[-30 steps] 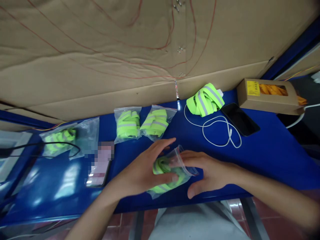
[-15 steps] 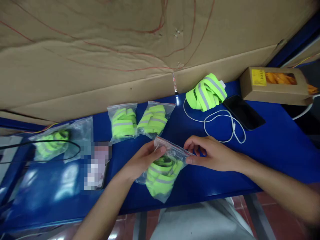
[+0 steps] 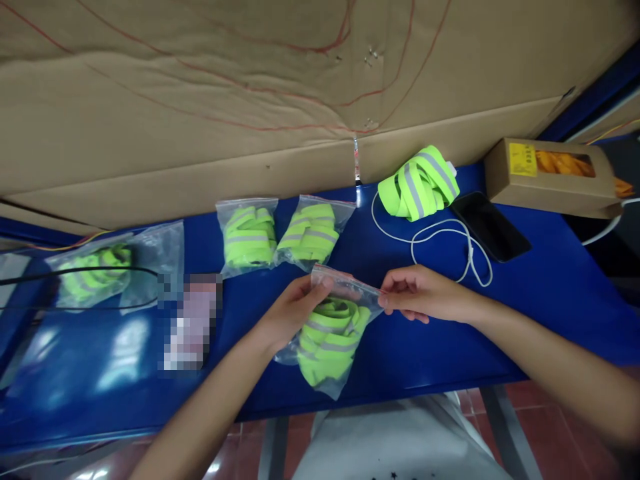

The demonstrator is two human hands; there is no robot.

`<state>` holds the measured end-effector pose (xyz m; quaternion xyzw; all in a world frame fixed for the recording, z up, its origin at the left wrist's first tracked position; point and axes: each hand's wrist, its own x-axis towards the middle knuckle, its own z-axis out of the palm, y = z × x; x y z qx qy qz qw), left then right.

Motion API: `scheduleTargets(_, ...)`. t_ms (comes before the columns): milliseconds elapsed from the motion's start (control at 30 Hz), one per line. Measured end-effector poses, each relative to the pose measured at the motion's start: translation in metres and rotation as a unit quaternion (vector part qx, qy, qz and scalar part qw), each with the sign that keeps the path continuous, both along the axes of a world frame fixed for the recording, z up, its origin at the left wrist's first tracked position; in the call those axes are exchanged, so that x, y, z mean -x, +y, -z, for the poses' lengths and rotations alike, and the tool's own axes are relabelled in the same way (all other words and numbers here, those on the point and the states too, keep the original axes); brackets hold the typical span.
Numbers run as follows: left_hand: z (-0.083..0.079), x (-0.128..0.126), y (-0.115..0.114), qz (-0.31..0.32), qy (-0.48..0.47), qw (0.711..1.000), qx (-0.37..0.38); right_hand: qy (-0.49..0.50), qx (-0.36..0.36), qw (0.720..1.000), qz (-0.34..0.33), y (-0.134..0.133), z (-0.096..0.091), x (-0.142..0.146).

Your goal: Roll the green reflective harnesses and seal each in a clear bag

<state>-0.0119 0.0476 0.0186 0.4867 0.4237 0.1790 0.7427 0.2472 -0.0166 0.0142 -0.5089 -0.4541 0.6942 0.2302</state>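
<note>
I hold a clear zip bag (image 3: 327,337) stuffed with neon-yellow reflective straps just above the front of the blue table (image 3: 525,313). My left hand (image 3: 293,310) pinches the left end of the bag's top edge. My right hand (image 3: 425,295) pinches the right end of the same edge. The bag hangs down between them, tilted towards me.
Two filled bags (image 3: 247,235) (image 3: 314,230) lie behind my hands, and a third bag (image 3: 100,277) far left under a black cable. A loose strap bundle (image 3: 419,183), white cable (image 3: 445,247), dark phone (image 3: 490,225) and cardboard box (image 3: 553,177) sit at the right. Cardboard wall (image 3: 250,100) behind.
The bag was pressed flat on the table under both hands. Now it is lifted, and both hands have shifted to pinch the ends of its top edge.
</note>
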Motion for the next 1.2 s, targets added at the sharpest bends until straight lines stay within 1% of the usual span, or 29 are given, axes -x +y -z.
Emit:
scheduleTargets(167, 0.002, 0.000, -0.002, -0.019, -0.031, 0.999, 0.018, 0.010, -0.002, 1.000, 0.009, 0.001, -0.001, -0.006)
scheduleTargets(267, 0.000, -0.002, -0.002, -0.034, -0.026, 0.999, 0.000, 0.008, -0.001, 1.000, 0.012, 0.001, -0.003, -0.007)
scheduleTargets(433, -0.001, -0.006, -0.003, -0.051, -0.019, 0.998, -0.026, 0.012, -0.038, 0.999, 0.005, -0.001, -0.003, -0.008)
scheduleTargets(567, 0.000, -0.007, -0.007, -0.033, -0.020, 0.999, -0.021, 0.016, -0.054, 0.998, -0.016, -0.005, -0.002, -0.005)
scheduleTargets(633, 0.000, -0.009, -0.010, -0.023, -0.014, 0.999, -0.031, 0.027, -0.062, 0.997, -0.031, -0.006, -0.001, -0.002)
scheduleTargets(733, 0.000, -0.011, -0.014, -0.013, -0.004, 0.999, -0.047, 0.017, -0.097, 0.995, -0.015, -0.007, -0.001, 0.002)
scheduleTargets(833, 0.001, -0.014, -0.017, 0.006, -0.009, 0.999, -0.035, -0.001, -0.126, 0.992, 0.000, -0.008, 0.001, 0.005)
scheduleTargets(900, 0.003, -0.014, -0.018, 0.016, -0.013, 0.999, -0.030, -0.010, -0.130, 0.991, -0.015, -0.008, 0.002, 0.006)
scheduleTargets(1000, 0.004, -0.014, -0.020, 0.021, -0.008, 0.999, -0.047, -0.027, -0.143, 0.989, -0.032, -0.010, 0.003, 0.008)
scheduleTargets(1100, 0.005, -0.015, -0.022, 0.034, -0.003, 0.998, -0.060, -0.026, -0.152, 0.987, -0.035, -0.011, 0.002, 0.010)
scheduleTargets(1200, 0.005, -0.016, -0.023, 0.039, -0.007, 0.998, -0.055, -0.026, -0.160, 0.986, -0.041, -0.011, 0.000, 0.012)
